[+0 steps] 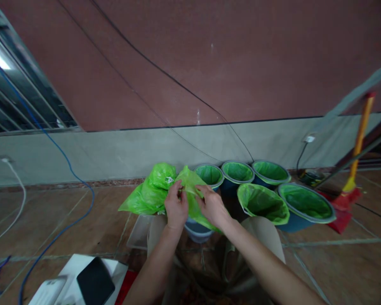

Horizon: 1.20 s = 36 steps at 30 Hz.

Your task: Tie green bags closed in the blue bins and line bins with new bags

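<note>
My left hand [175, 208] and my right hand [212, 205] both pinch a thin green plastic bag [190, 181], held up in front of me, fingers working at its top edge. The bag hangs down over a grey bucket [197, 231] that stands between my knees. To the left of my hands lies a pile of more green bags [147, 192] on the floor.
Several blue buckets lined with green bags stand along the wall and to the right [306, 204]. A red and yellow broom [352, 178] leans at far right. Blue cable [66, 169] and white cable run over the tiled floor. A white box with a dark phone [93, 279] lies at lower left.
</note>
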Available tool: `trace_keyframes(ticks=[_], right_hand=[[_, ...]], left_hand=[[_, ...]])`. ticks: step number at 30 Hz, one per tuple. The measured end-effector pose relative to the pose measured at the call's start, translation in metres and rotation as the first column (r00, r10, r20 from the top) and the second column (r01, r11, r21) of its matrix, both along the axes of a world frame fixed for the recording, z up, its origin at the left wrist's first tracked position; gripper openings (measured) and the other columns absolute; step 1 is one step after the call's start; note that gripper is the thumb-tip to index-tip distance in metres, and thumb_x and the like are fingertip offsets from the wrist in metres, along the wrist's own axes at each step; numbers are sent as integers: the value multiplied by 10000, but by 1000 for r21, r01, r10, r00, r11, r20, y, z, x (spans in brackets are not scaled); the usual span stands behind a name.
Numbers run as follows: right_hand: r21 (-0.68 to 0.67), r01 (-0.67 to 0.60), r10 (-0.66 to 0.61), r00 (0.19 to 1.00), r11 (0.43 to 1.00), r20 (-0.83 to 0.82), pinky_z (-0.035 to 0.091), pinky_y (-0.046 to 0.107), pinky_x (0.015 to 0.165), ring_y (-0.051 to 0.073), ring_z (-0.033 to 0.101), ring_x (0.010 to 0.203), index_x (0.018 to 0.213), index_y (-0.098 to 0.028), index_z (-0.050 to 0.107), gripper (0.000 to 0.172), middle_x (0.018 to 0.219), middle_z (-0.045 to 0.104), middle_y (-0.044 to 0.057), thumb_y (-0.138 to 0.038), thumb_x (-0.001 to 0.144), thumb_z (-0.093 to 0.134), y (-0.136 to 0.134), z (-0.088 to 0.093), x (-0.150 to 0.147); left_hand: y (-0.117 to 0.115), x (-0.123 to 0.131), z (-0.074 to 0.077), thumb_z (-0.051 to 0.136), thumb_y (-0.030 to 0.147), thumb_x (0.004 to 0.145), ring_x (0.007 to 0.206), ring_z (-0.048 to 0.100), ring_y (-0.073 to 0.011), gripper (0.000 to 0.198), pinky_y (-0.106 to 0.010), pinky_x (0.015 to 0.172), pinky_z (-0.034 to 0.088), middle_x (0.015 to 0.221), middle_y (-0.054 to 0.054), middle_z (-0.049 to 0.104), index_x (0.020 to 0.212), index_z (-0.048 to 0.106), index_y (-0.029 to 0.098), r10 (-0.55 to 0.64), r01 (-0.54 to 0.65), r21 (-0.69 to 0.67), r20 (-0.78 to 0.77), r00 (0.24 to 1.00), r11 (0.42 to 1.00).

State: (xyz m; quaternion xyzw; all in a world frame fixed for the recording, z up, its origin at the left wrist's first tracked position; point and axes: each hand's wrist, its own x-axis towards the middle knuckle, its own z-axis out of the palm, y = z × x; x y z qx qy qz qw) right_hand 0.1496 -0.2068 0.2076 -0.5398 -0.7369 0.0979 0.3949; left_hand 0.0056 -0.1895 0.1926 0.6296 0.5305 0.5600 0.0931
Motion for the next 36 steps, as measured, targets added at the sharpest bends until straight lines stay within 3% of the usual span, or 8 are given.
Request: trace_keyframes(ticks=[3,8,14,18,21,24,30,36], right_hand=[[-11,-25,25,996,1000,-80,579,363,809,180,676,733,1317,-160,577,416,1192,684,136,-282,920,564,-5,15,6],[98,-170,170,985,981,5,542,340,937,179,678,1030,1251,-242,671,403,1316,600,99,-123,913,487,5,42,20],[174,-272,283,958,946,-42,524,346,967,188,648,1113,950,-212,745,254,1149,676,82,-175,942,494,16,38,20],[174,-169,211,942,970,-262,562,291,771,146,690,800,929,-203,707,219,1039,708,60,-254,947,495,15,49,24],[144,-29,88,902,989,-423,537,257,617,121,645,595,963,-191,685,209,829,710,22,-348,928,551,19,64,38],[150,92,4,840,984,-543,538,247,590,125,636,561,947,-183,674,251,643,654,-19,-417,890,605,31,75,60],[171,260,-48,664,950,-746,547,223,519,95,607,488,820,-179,643,185,645,650,-31,-346,777,710,57,75,112],[118,407,-123,518,906,-846,549,181,493,83,613,478,780,-183,629,104,586,614,-63,-234,753,715,65,65,152]], left_hand=[[-2,3,1,493,147,901,950,702,-174,384,-312,874,558,1080,-83,739,1264,613,184,-57,57,5,20,998,998],[-2,9,7,509,129,885,903,709,-161,426,-297,856,560,1037,-54,750,1301,573,198,-164,164,-33,6,986,986],[1,17,8,531,163,901,834,709,-156,422,-273,794,559,996,-47,747,1322,537,186,-216,217,-79,21,976,973],[1,18,-1,525,183,914,937,710,-174,321,-293,863,549,1067,-64,745,1222,617,195,-261,256,-102,-35,965,961],[-1,12,-15,530,199,913,913,706,-176,238,-297,864,543,1007,-52,752,1101,676,204,-255,242,-147,-71,964,959],[-4,-1,-28,550,235,911,859,695,-169,177,-282,830,537,912,-33,747,981,711,213,-255,235,-176,-101,962,956],[-7,-42,-45,560,306,912,880,690,-170,207,-285,870,521,961,-30,762,970,739,221,-269,231,-269,-111,957,935],[-5,-80,-41,572,242,818,872,705,-199,226,-277,827,525,926,-47,779,914,770,190,-163,121,-388,-76,984,913]])
